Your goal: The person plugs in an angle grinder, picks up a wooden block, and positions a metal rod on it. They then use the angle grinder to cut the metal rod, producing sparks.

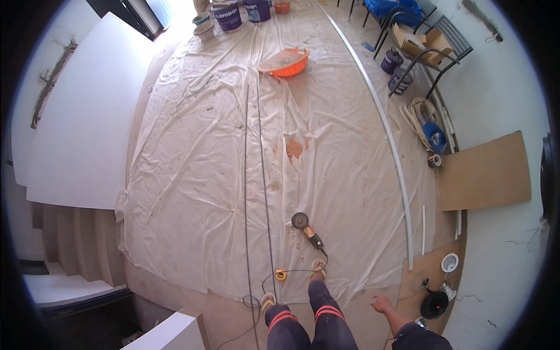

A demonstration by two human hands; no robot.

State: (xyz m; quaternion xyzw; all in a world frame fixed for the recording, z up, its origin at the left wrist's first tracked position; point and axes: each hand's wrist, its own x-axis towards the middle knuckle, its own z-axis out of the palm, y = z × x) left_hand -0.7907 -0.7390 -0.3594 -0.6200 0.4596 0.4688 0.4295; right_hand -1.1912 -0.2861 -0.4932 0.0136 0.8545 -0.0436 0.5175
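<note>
My right hand (382, 304) hangs at the lower right beside my leg, empty, its fingers loosely curled and slightly apart. My left hand is out of view. An angle grinder (309, 232) lies on the plastic-covered floor ahead of my feet, its cord (297, 270) running between them. A yellow tape measure (280, 275) lies just beside that cord. Two long dark rods (245, 175) stretch lengthwise along the sheet to the left of the grinder, and a long pale strip (394, 151) runs along the right.
An orange basin (286, 67) and buckets (227, 20) stand farther ahead. Chairs (434, 67), a coiled hose (417, 116) and a brown board (484, 181) line the right wall. White panels (81, 111) lean at left, near steps (87, 245) and a dark opening (87, 321).
</note>
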